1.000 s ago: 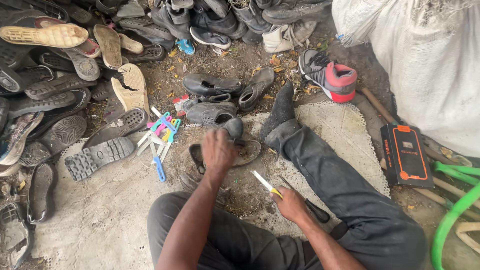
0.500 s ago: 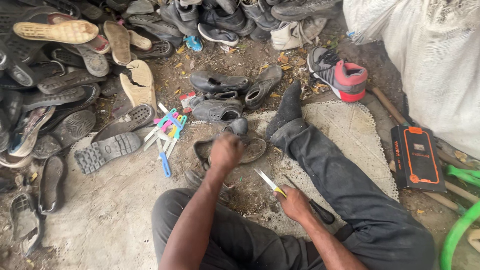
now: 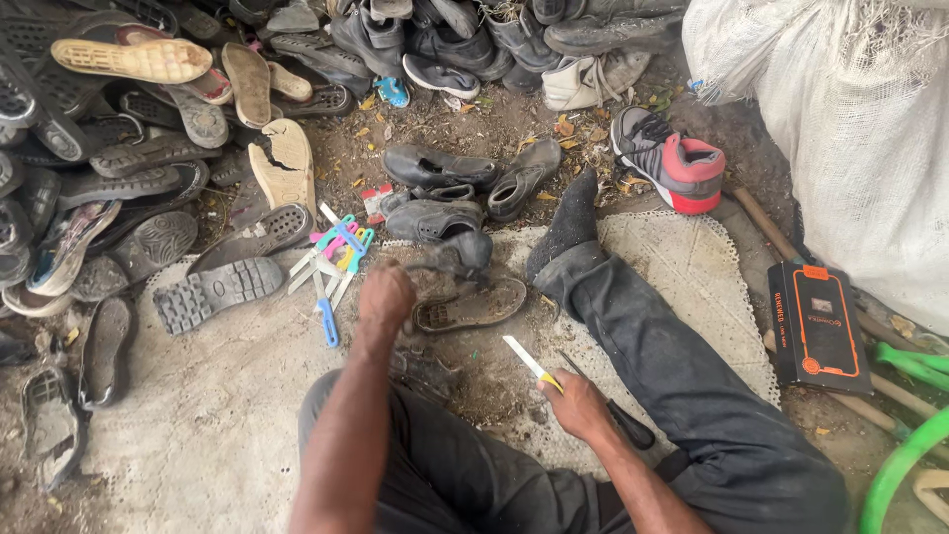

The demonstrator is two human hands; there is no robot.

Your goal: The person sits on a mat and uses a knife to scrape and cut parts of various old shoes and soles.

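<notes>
I sit on the ground with my right leg (image 3: 643, 326) stretched out over a pale mat (image 3: 692, 267). My left hand (image 3: 386, 297) is closed on the dark upper of a worn shoe (image 3: 450, 257), lifted off its sole (image 3: 473, 305), which lies flat just right of the hand. My right hand (image 3: 578, 403) grips a small knife (image 3: 529, 361) with a yellow handle and white blade pointing up-left. A black-handled tool (image 3: 623, 423) lies beside that hand.
Heaps of old shoes and loose soles (image 3: 119, 148) fill the left and top. Coloured cutters (image 3: 331, 257) lie left of my hand. A grey-red sneaker (image 3: 677, 168), white sack (image 3: 850, 129), black-orange box (image 3: 819, 331) and green hose (image 3: 895, 475) are on the right.
My left hand has shifted left and pulled the dark upper up off the sole. My right hand with the knife has stayed about where it was.
</notes>
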